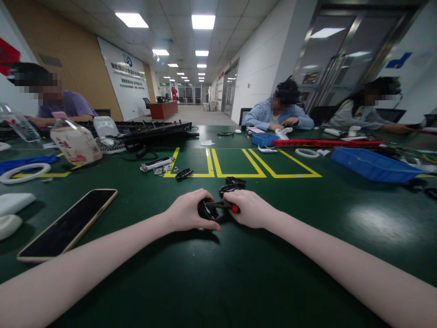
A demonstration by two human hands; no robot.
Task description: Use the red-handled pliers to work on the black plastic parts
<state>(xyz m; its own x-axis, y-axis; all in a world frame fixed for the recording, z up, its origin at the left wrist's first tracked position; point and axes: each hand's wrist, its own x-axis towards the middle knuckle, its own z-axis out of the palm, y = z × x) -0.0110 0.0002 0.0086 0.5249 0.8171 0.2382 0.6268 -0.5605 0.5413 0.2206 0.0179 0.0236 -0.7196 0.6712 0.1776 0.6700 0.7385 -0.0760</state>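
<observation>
Two bare forearms reach across a green table (239, 273). The left hand (186, 213) curls its fingers around a small black part (205, 209), resting on the tabletop. The right hand (251, 208) pinches a red-handled screwdriver (223, 206) (tip against the part). Beyond lie more black parts (232, 184); a phone (70, 223) lies left.
</observation>
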